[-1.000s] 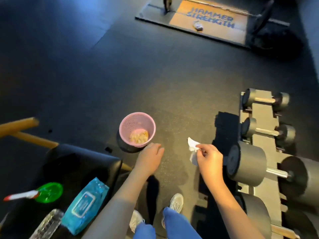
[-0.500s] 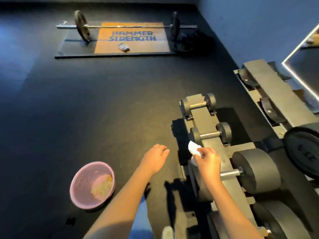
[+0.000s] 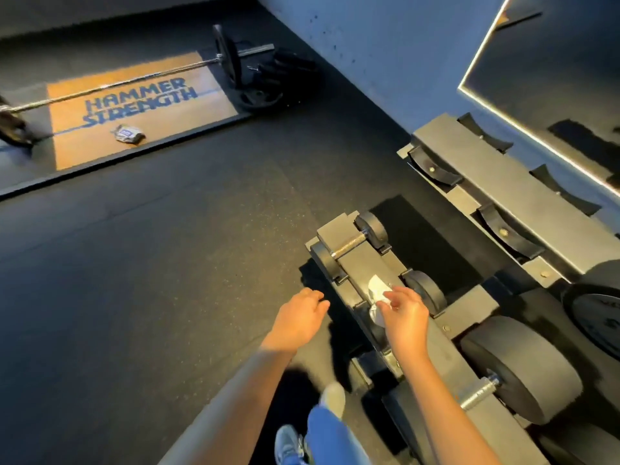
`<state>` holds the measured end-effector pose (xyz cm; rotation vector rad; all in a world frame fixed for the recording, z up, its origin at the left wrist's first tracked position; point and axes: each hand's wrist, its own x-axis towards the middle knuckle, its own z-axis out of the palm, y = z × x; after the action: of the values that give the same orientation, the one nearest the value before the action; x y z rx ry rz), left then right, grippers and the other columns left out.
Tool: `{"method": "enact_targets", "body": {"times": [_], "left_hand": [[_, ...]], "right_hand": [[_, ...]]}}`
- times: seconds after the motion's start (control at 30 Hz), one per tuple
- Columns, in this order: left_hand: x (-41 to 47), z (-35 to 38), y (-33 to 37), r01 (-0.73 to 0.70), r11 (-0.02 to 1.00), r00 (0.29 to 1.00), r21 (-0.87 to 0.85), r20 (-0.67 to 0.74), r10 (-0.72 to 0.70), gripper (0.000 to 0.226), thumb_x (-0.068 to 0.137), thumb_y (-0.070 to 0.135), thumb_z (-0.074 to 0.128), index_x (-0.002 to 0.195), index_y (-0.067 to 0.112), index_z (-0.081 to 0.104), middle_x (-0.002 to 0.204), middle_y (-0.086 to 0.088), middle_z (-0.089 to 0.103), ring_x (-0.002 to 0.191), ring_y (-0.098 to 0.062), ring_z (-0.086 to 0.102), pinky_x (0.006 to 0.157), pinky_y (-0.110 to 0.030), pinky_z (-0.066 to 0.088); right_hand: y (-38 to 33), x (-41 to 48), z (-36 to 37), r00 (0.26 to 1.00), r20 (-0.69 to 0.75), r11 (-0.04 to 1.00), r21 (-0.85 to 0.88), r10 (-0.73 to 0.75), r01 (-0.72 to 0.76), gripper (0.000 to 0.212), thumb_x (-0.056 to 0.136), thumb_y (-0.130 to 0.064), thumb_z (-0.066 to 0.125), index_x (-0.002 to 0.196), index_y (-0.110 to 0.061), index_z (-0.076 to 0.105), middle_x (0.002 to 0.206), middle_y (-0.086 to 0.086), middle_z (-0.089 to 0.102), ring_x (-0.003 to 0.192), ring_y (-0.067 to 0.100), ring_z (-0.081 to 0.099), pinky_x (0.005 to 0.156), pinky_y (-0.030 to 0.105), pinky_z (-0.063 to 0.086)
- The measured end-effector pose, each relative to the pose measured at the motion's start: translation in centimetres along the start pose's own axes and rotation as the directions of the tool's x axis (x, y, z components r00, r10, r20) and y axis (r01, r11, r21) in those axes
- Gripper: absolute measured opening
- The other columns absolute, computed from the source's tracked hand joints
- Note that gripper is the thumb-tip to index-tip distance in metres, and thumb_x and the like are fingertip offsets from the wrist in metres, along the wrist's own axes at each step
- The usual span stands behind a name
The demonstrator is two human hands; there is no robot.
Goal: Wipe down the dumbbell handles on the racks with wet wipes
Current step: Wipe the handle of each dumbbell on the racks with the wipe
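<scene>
My right hand (image 3: 404, 318) pinches a white wet wipe (image 3: 376, 292) and holds it over the second dumbbell (image 3: 424, 292) on the low grey rack (image 3: 360, 260); that dumbbell's handle is hidden under the hand and wipe. A small dumbbell (image 3: 350, 245) with a bare metal handle lies at the rack's far end. A large dumbbell (image 3: 518, 372) lies nearer to me, its handle (image 3: 476, 394) showing. To the left of the rack my left hand (image 3: 297, 322) hangs with loosely curled fingers, holding nothing.
A second, higher rack (image 3: 513, 196) with empty black cradles runs along the wall on the right, under a mirror (image 3: 553, 85). A barbell (image 3: 110, 83) lies on an orange platform (image 3: 141, 109) at the far left, with a small wrapper (image 3: 127, 133) on it. Dark rubber floor (image 3: 151, 263) spreads to the left.
My view has swung right and the pink basket has dropped out of sight. My right hand with the wipe has moved forward from the big dumbbell's handle to the second small dumbbell.
</scene>
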<state>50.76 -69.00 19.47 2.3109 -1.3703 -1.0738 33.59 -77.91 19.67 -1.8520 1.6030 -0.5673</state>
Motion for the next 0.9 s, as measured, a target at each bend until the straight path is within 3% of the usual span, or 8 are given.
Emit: {"method": "enact_targets", "body": {"times": [0.07,0.13,0.27,0.43,0.6,0.77,0.9], "left_hand": [[3.3,-1.1,0.2,0.003,0.999,0.998,0.042,0.059,-0.005,0.044,0.102,0.033,0.033,0.14,0.014,0.044,0.138,-0.004,0.046,0.126,-0.021,0.046,0.103,-0.034,0.035],[6.6,-2.0,0.5,0.025,0.998,0.997,0.062,0.069,-0.029,0.043,0.102,0.033,0.032,0.139,0.015,0.044,0.138,-0.003,0.045,0.125,-0.021,0.046,0.103,-0.034,0.036],[11.9,-3.1,0.6,0.018,0.996,0.998,0.09,0.05,-0.022,0.033,0.101,0.031,0.038,0.126,0.014,0.053,0.122,-0.003,0.053,0.105,-0.019,0.056,0.093,-0.034,0.047],[18.7,-3.5,-0.7,-0.077,0.981,0.989,0.178,0.139,0.053,0.04,0.1,0.035,0.039,0.137,0.02,0.045,0.139,0.001,0.043,0.12,-0.017,0.047,0.102,-0.036,0.039],[24.7,-3.3,-2.5,-0.167,0.959,0.956,0.231,0.277,0.1,0.051,0.1,0.037,0.04,0.147,0.02,0.031,0.152,0.001,0.03,0.136,-0.017,0.035,0.112,-0.043,0.031],[29.0,-2.7,-4.2,-0.339,0.9,0.882,0.273,0.424,0.204,0.054,0.101,0.036,0.039,0.149,0.02,0.022,0.156,0.001,0.022,0.142,-0.017,0.024,0.116,-0.041,0.023],[31.6,-1.8,-4.9,-0.322,0.913,0.858,0.249,0.485,0.17,0.058,0.101,0.039,0.035,0.151,0.021,0.012,0.158,0.001,0.015,0.145,-0.021,0.016,0.118,-0.039,0.012]], "right_hand": [[-0.2,2.4,1.5,0.999,-0.008,0.999,0.008,0.037,-0.037,0.019,0.083,-0.009,0.07,0.101,-0.002,0.073,0.12,0.004,0.063,0.106,0.016,0.057,0.092,0.019,0.036],[-0.3,5.1,3.0,0.996,-0.001,0.995,0.027,0.093,-0.093,0.019,0.083,-0.008,0.07,0.1,-0.001,0.072,0.12,0.006,0.063,0.105,0.019,0.059,0.095,0.024,0.041],[-0.5,9.5,5.3,0.985,-0.013,0.984,0.052,0.172,-0.171,0.02,0.082,-0.008,0.071,0.101,-0.001,0.072,0.115,0.007,0.065,0.101,0.022,0.061,0.095,0.031,0.046],[-0.4,13.9,8.4,0.972,-0.002,0.972,0.02,0.235,-0.235,0.022,0.082,-0.009,0.071,0.103,-0.003,0.07,0.105,0.01,0.065,0.092,0.024,0.063,0.086,0.033,0.05],[0.0,16.8,12.1,0.948,-0.025,0.948,0.017,0.319,-0.318,0.024,0.082,-0.008,0.069,0.106,-0.008,0.071,0.108,0.008,0.065,0.087,0.016,0.062,0.081,0.02,0.045],[0.9,18.3,16.0,0.904,-0.148,0.916,0.058,0.401,-0.397,0.021,0.082,-0.006,0.069,0.102,-0.01,0.073,0.109,0.006,0.065,0.093,0.014,0.061,0.086,0.024,0.048],[1.6,19.3,19.6,0.875,-0.244,0.909,0.116,0.417,-0.401,0.019,0.083,-0.004,0.068,0.101,-0.006,0.073,0.106,0.006,0.066,0.09,0.011,0.058,0.083,0.019,0.045]]}}
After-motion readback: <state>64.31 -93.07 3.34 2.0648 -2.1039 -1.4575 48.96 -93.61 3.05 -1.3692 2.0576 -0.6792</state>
